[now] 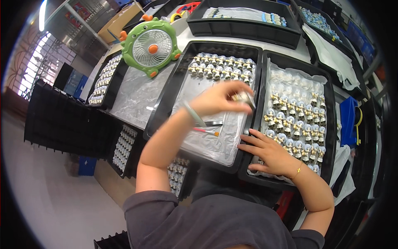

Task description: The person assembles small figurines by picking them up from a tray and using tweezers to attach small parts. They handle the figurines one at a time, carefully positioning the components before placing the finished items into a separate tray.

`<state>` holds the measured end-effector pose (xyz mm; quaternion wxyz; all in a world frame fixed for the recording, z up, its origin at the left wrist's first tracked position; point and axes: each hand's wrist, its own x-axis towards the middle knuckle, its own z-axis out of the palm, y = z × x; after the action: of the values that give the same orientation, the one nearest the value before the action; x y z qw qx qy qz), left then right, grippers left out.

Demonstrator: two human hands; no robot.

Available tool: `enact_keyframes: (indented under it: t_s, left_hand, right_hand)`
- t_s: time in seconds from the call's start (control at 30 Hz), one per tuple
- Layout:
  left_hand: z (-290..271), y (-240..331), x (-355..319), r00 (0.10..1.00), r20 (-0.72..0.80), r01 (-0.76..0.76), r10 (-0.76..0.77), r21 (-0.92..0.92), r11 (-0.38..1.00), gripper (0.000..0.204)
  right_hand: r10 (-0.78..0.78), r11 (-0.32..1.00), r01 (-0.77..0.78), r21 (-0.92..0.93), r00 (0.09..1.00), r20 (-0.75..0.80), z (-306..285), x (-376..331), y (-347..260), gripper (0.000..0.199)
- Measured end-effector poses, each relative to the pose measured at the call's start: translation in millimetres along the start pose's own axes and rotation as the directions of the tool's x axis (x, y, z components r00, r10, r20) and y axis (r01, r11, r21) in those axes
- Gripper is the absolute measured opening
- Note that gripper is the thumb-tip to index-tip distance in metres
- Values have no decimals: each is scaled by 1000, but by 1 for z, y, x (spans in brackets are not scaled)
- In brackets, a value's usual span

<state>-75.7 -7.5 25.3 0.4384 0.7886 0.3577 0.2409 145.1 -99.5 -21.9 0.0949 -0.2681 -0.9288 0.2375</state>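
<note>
A white bench (186, 35) in a workshop fills the head view, crowded with black trays, and a green frog-shaped desk fan (151, 47) stands at the far left, facing the worker. In the middle tray (166, 103), lined with clear plastic sheet, two neat rows of small figurines (219, 66) stand along the far end, leaving the near part bare, with a red-handled brush (206, 131) and a dark flat tool (212, 123) lying there within easy reach. The left hand (217, 99) is raised over that tray, fingers pinched around one small figurine (244, 98), lifted close for a look, though motion blur hides the detail. The right hand (271, 155) lies flat and open, fingers spread, on the near left corner of the right tray (329, 124), gripping nothing and apparently steadying it. That tray is packed with rows of like figurines (296, 124), upright on a plastic liner. More trays sit beyond and down the left side.
</note>
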Motion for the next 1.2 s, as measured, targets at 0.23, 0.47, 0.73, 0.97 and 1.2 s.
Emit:
enact_keyframes:
  t_s: [0.23,0.47,0.73,0.97,1.2]
  left_hand:
    - [-98,-79,-4,936,-223,343,-271,424,838,61]
    - [-94,-154,-12,922,-233,367,-310,781,505,62]
    - [-84,-174,-6,944,-215,266,-252,945,189,55]
    - [-71,-180,-3,943,-311,302,-117,949,-95,54]
    - [51,-21,123,904,45,-344,426,669,659,44]
  right_hand:
    - [-25,1000,25,8,999,-30,3,-1,-1,60]
    - [-36,999,37,18,999,-33,5,-1,1,60]
    - [-54,998,53,-27,998,-36,9,-4,6,59]
    - [-86,996,84,-26,991,-99,16,-6,12,58]
    - [-60,998,63,17,991,-119,19,-13,16,60]
